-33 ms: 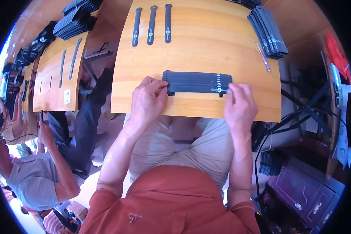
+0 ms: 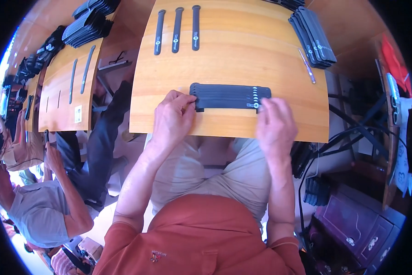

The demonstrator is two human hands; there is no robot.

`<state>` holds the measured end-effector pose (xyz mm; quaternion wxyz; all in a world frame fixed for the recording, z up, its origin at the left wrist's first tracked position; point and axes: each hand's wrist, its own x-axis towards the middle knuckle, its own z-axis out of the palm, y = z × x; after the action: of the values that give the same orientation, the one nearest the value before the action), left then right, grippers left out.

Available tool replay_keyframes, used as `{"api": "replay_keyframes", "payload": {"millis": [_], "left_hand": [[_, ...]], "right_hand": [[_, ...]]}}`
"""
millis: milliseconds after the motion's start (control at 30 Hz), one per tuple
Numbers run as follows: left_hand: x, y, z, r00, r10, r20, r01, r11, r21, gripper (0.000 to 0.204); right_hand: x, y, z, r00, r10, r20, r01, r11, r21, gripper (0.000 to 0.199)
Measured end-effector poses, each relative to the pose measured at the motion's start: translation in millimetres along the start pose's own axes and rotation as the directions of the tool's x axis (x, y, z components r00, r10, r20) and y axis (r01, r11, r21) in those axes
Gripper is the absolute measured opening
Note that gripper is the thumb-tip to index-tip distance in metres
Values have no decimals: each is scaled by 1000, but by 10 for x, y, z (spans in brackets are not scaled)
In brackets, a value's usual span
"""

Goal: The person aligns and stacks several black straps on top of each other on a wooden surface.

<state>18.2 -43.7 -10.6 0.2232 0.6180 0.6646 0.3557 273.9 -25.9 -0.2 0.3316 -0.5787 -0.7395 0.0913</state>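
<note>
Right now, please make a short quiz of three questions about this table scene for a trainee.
1. True or false: both hands touch the row of black straps near the front edge of the wooden table.
2. How many single black straps lie side by side at the far left of this table? A) two B) three C) five
3. Fill in: the stack of black straps sits at the table's far ____ corner.

Key
1. True: the left hand pinches the left end, the right hand touches the right end.
2. B
3. right
</note>
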Motion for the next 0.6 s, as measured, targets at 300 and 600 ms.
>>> {"api": "replay_keyframes", "payload": {"millis": [300,600], "left_hand": [[-204,121,30,902,418,104,-418,792,444,36],[-304,-48,-150,893,331,306,-448,733,513,58]], "right_hand": [[-270,-364,480,904,-291,314,311,950,-15,59],[-343,144,130,973,-137,186,176,961,-212,59]]}}
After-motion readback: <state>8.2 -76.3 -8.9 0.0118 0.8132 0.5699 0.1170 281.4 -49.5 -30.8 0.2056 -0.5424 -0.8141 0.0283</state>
